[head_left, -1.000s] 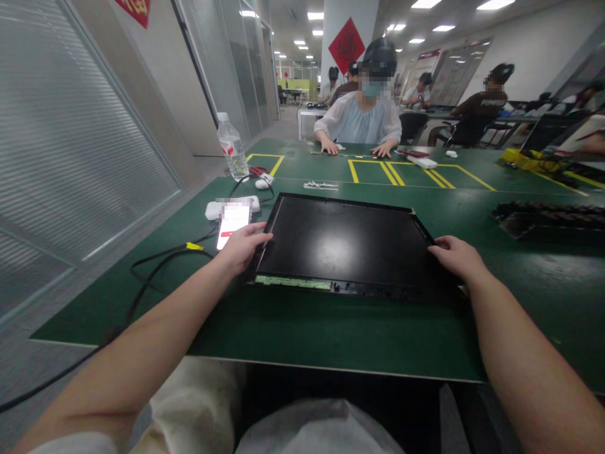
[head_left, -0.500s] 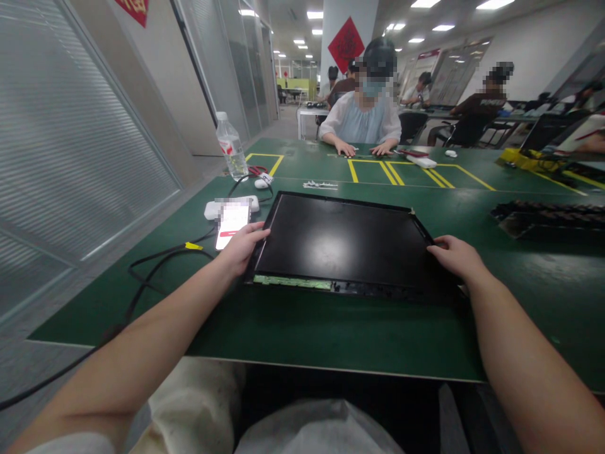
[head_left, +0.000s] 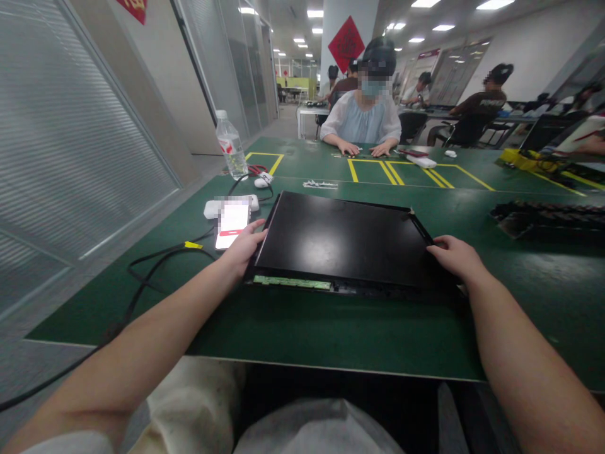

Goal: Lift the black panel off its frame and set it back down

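A black LCD screen panel [head_left: 331,236] lies in a thin black frame just above or on the green table. Along its near left edge runs a green circuit board strip [head_left: 290,282]. My left hand [head_left: 243,244] is closed on the left side, fingers over the edge and thumb side up. On the opposite side, my right hand [head_left: 456,255] grips the right edge, with its thumb on top and the other fingers partly hidden. The panel sits slightly askew in the frame, and a strip of frame shows at the far right corner.
Left of the panel lie a lit phone [head_left: 232,224], a white block [head_left: 212,208] and a black cable [head_left: 161,258]. Behind them stands a water bottle [head_left: 231,146]. A person [head_left: 362,120] sits opposite, hands on the table. Dark strip-like parts [head_left: 543,221] lie at right.
The screen panel has shifted a little to the left within its frame, its left edge now over the frame's rim. Both hands stay at the sides, the left one slightly lower.
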A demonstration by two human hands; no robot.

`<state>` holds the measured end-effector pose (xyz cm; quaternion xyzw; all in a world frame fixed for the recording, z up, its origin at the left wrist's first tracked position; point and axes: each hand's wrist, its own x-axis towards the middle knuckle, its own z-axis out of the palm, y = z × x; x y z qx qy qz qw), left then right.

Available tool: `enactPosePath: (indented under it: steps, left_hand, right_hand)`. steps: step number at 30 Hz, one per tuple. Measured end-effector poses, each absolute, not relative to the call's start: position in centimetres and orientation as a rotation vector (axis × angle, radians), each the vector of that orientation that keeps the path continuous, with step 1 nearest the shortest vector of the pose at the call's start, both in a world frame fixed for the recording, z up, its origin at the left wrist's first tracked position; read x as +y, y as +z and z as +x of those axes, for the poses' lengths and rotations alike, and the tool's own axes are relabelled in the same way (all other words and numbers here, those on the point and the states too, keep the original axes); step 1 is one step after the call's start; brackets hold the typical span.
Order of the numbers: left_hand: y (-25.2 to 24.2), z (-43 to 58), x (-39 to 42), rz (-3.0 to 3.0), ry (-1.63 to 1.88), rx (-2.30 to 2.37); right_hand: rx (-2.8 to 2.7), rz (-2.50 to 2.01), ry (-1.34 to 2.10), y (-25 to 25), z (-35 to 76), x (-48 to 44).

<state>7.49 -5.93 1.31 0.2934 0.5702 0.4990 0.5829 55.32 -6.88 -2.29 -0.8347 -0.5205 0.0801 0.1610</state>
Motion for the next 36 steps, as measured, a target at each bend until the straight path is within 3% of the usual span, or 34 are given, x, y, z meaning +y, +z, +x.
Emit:
enactPosePath:
  steps: [36]
  left_hand:
    - [2.3, 6.6, -6.2, 0.898, 1.161, 1.235]
  right_hand:
    - [-1.505, -2.345, 0.192, -2.8, 55.5, -6.8]
